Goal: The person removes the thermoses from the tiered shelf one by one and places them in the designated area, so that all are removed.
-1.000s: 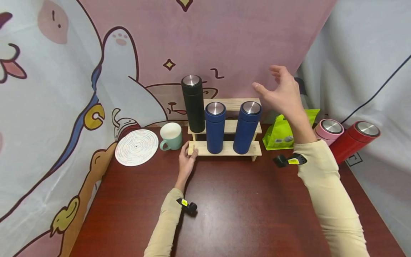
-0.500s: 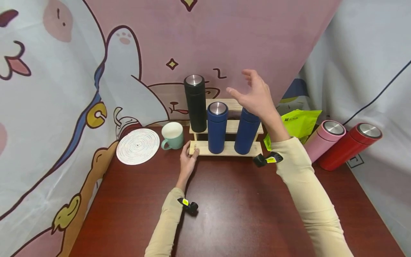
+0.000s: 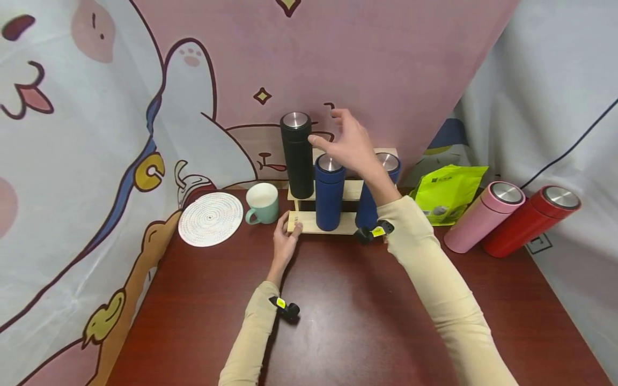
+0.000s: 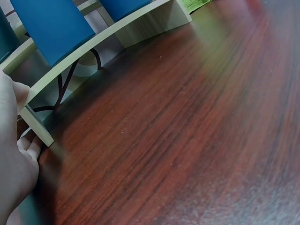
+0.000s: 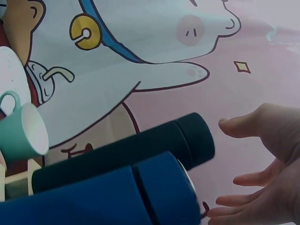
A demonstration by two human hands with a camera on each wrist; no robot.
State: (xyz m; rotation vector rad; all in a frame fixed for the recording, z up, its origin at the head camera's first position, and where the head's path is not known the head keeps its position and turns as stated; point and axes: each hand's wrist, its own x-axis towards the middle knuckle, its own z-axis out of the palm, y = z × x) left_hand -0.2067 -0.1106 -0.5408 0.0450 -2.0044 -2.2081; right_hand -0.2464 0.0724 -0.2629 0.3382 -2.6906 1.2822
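My left hand [image 3: 285, 241] grips the left end of a tiered wooden rack [image 3: 304, 223], thumb on top of the lowest shelf and fingers at its side. A black thermos [image 3: 299, 166] stands upright on the middle tier at the left. Two blue thermoses, one left [image 3: 329, 198] and one right [image 3: 367, 206], stand on the lowest tier; my right forearm partly covers the right one. My right hand [image 3: 350, 142] hovers beside the black thermos's top, thumb and fingers spread. In the right wrist view a gap shows between the thumb and the black thermos [image 5: 140, 150].
Left of the rack stand a mint mug [image 3: 263, 206] and a round white woven mat [image 3: 210, 220] leaning at the wall. To the right are a lime-green pouch [image 3: 446, 193], a pink thermos [image 3: 483, 217] and a red thermos [image 3: 531, 222]. A patterned cloth hangs behind.
My right hand has moved left, from above the green pouch, past the blue thermoses, to beside the black thermos. My left hand keeps its grip on the rack.
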